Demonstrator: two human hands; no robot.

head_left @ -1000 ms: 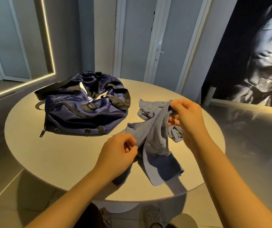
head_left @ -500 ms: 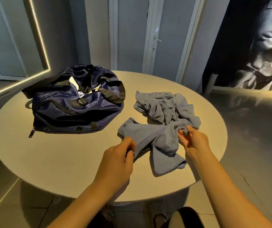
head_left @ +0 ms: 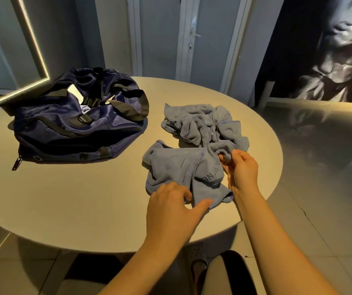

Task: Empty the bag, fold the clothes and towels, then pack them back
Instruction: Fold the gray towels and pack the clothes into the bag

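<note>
A navy duffel bag (head_left: 72, 126) lies open on the left of the round table (head_left: 75, 201), with something pale showing inside. Right of it lies a crumpled grey-blue towel (head_left: 177, 167), and a second bunched grey-blue cloth (head_left: 200, 124) lies just behind it. My left hand (head_left: 173, 207) touches the towel's near edge, thumb stretched toward the lower corner. My right hand (head_left: 242, 171) pinches a fold at the towel's right side.
The table's rim (head_left: 262, 194) curves close behind my right hand. Doors and a wall stand behind the table. A lit strip frames a panel at the left. Tiled floor and a shoe (head_left: 196, 255) show below the table.
The towel, held up between both hands a second ago, now lies on the table. My left hand slid down to its near edge; my right hand took a fold on the right.
</note>
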